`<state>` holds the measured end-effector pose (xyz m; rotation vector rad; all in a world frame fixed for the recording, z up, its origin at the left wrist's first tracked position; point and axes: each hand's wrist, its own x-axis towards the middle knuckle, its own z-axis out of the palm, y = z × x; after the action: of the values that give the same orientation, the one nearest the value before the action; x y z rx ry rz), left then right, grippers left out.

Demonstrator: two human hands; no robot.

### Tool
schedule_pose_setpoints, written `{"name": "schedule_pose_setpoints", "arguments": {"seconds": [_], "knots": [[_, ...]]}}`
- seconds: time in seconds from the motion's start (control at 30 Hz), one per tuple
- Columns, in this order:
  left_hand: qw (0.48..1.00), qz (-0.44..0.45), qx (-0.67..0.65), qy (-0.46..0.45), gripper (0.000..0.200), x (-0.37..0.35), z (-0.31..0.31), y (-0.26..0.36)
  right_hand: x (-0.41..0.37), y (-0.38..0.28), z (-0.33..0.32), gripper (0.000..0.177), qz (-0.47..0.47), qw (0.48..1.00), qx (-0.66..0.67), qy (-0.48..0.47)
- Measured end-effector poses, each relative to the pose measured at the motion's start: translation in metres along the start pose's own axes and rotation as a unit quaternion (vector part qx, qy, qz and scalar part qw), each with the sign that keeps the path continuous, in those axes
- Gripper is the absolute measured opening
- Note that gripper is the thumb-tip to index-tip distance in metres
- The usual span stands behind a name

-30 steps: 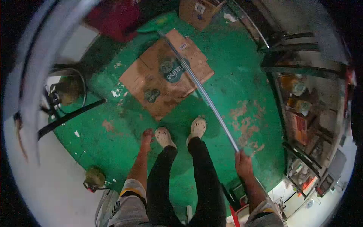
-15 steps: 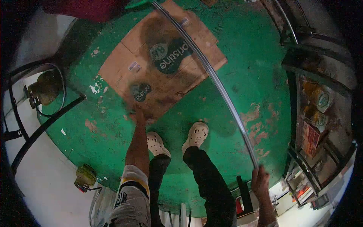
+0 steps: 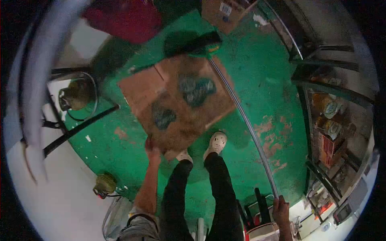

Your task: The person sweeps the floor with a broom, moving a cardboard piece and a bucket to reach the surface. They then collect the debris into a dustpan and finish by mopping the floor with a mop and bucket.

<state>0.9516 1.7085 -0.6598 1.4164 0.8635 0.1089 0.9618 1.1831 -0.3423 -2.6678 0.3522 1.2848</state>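
Note:
My left hand (image 3: 152,150) grips the near left edge of a flattened cardboard box (image 3: 173,136), which has dark printed patches and is slightly blurred. The cardboard's near corner overlaps my left shoe (image 3: 184,156). At lower right, my right hand (image 3: 280,208) is closed around the end of a long metallic broom handle (image 3: 251,128). That handle runs up along the cardboard's right side to a broom head (image 3: 197,45) with dark bristles and a green part, at the cardboard's far edge.
Green floor (image 3: 265,88) with worn patches surrounds my feet. A shelf rack (image 3: 333,90) with jars and boxes lines the right. On the left are a black metal frame (image 3: 86,126) and a gas cylinder (image 3: 78,96). Another cardboard box (image 3: 225,14) stands at the far side.
The cardboard has shifted toward me, and its near corner now covers part of my left shoe. The broom head has come into view at the far edge. My view has shifted too.

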Motion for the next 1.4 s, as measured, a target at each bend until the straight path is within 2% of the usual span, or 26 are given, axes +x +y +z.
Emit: {"name": "schedule_pose_setpoints", "arguments": {"seconds": [0.07,0.13,0.2,0.23,0.3,0.4,0.47,0.5,0.53,0.6,0.7,0.73,0.8,0.87,0.9,0.93,1.0,1.07,1.1,1.13,1.2,1.23,1.27,1.33,1.37,1.4], "knots": [[0.977,-0.024,0.201,0.069,0.035,-0.036,-0.016,0.109,-0.036,-0.008,-0.028,0.03,0.03,0.999,0.03,-0.029],[0.969,0.041,0.244,0.03,0.03,-0.068,-0.04,0.186,-0.044,-0.022,-0.042,0.032,0.017,0.999,0.038,-0.002],[0.957,0.057,0.281,0.035,0.028,-0.09,-0.06,0.242,-0.028,-0.045,-0.046,0.034,-0.018,0.999,0.028,0.03],[0.948,0.08,0.305,0.038,0.027,-0.098,-0.05,0.275,-0.006,-0.06,-0.046,0.035,-0.052,0.997,0.015,0.054],[0.925,0.119,0.358,0.047,0.026,-0.118,-0.036,0.335,0.024,-0.08,-0.044,0.038,-0.05,0.998,0.013,0.046],[0.906,0.128,0.4,0.043,0.026,-0.13,-0.076,0.34,0.024,-0.043,-0.018,0.044,-0.034,0.999,-0.021,0.032],[0.884,0.147,0.441,0.056,0.025,-0.145,-0.091,0.344,-0.013,0.003,-0.013,0.045,0.001,0.998,-0.032,0.057],[0.872,0.157,0.46,0.061,0.025,-0.152,-0.098,0.345,-0.037,0.031,-0.016,0.045,0.045,0.997,-0.059,0.029],[0.863,0.155,0.475,0.076,0.025,-0.159,-0.109,0.342,-0.057,0.049,-0.024,0.045,0.087,0.992,-0.086,0.003],[0.841,0.148,0.51,0.105,0.024,-0.18,-0.131,0.336,-0.111,0.037,-0.071,0.042,0.12,0.993,-0.019,-0.008],[0.854,0.185,0.458,0.166,0.023,-0.206,-0.133,0.338,-0.149,0.058,-0.077,0.037,0.05,0.99,-0.127,0.044],[0.834,0.176,0.498,0.156,0.023,-0.212,-0.149,0.332,-0.145,0.06,-0.072,0.036,0.012,0.992,-0.125,0.032],[0.791,0.162,0.575,0.132,0.022,-0.224,-0.201,0.303,-0.117,0.033,-0.064,0.034,-0.062,0.991,-0.116,0.011],[0.873,0.095,0.442,0.183,0.022,-0.227,-0.22,0.284,-0.075,-0.076,-0.071,0.024,-0.115,0.988,-0.103,0.011],[0.875,0.072,0.442,0.186,0.022,-0.231,-0.226,0.283,-0.043,-0.107,-0.05,0.027,-0.211,0.974,-0.059,0.057],[0.876,0.049,0.441,0.189,0.022,-0.235,-0.225,0.289,-0.006,-0.141,-0.028,0.031,-0.276,0.952,-0.121,0.05],[0.806,0.028,0.569,0.162,0.021,-0.233,-0.177,0.328,0.053,-0.216,0.003,0.03,-0.293,0.951,-0.057,0.078],[0.794,0.096,0.575,0.173,0.021,-0.226,-0.158,0.328,0.089,-0.251,0.021,0.035,-0.264,0.96,-0.083,0.042],[0.788,0.133,0.573,0.181,0.021,-0.219,-0.156,0.327,0.091,-0.243,0.027,0.036,-0.252,0.964,-0.07,0.042],[0.8,0.127,0.567,0.151,0.021,-0.215,-0.163,0.322,0.088,-0.215,0.029,0.036,-0.236,0.969,-0.061,0.04],[0.82,0.102,0.537,0.169,0.02,-0.193,-0.201,0.271,0.072,-0.147,0.023,0.035,-0.175,0.98,-0.066,0.059],[0.812,0.091,0.549,0.174,0.019,-0.186,-0.195,0.265,0.056,-0.101,0.017,0.038,-0.183,0.974,-0.1,0.087],[0.804,0.081,0.561,0.179,0.019,-0.179,-0.188,0.259,0.033,-0.073,-0.006,0.04,-0.092,0.99,-0.102,0.031],[0.738,0.071,0.651,0.163,0.017,-0.148,-0.131,0.312,-0.008,0.0,-0.025,0.038,-0.074,0.984,-0.153,0.044],[0.736,0.121,0.641,0.18,0.016,-0.136,-0.116,0.319,-0.031,0.007,-0.047,0.039,0.065,0.992,-0.106,-0.003],[0.731,0.17,0.631,0.198,0.015,-0.126,-0.103,0.325,-0.051,0.032,-0.051,0.038,0.06,0.99,-0.126,0.016]]}}
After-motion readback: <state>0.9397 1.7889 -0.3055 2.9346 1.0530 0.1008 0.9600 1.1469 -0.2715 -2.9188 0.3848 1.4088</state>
